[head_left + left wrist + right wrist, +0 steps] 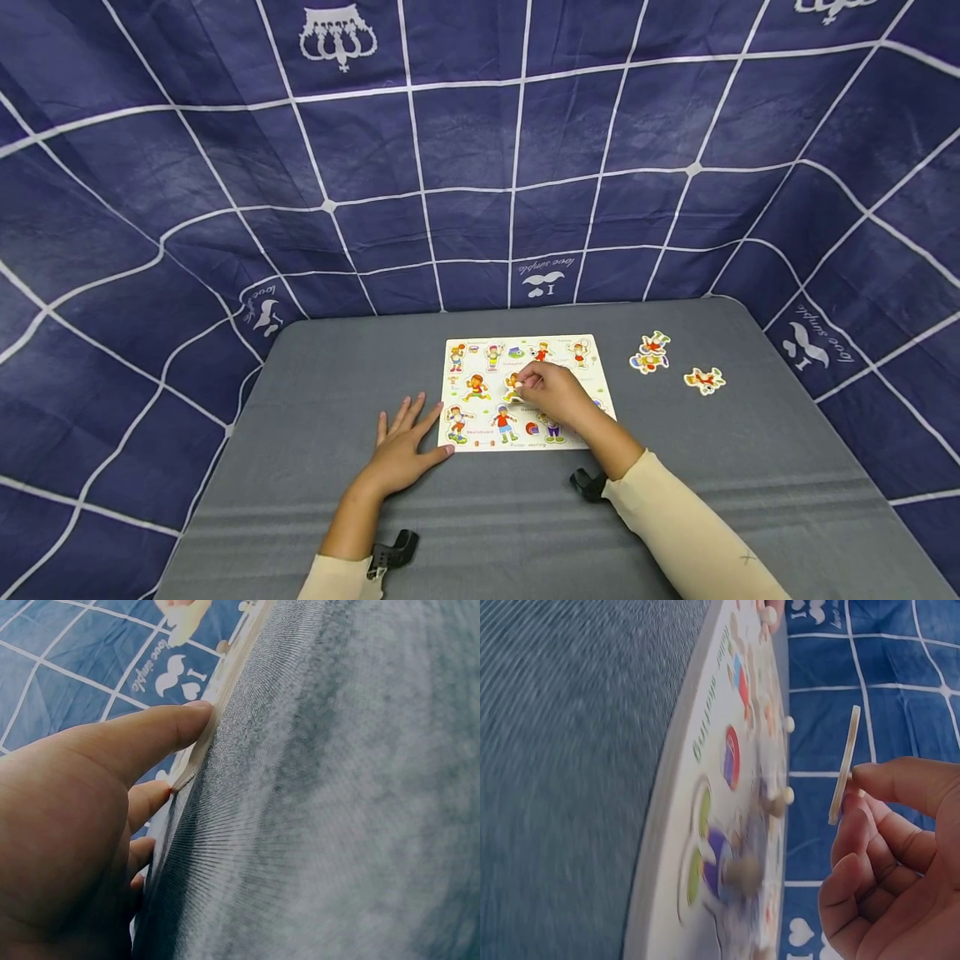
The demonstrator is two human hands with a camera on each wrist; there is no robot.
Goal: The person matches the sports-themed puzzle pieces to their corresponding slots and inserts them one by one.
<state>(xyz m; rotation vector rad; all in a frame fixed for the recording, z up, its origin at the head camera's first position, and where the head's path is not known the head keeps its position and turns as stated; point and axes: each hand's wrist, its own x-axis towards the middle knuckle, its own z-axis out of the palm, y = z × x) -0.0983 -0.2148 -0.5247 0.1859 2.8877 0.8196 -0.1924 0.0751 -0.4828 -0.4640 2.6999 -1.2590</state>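
Both bare hands, the left hand (401, 454) and right hand (558, 393), come out of cream long sleeves (693, 533), each with a small black clip-like camera mount (392, 553) strapped behind the fingers at the wrist.

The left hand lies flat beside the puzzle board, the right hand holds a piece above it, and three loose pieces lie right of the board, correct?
Not quite: the head view shows two loose pieces, not three. The left hand, puzzle board and right hand are as stated.

Grey felt-covered table (300, 400) before a navy cloth backdrop (465, 150) with white grid lines.
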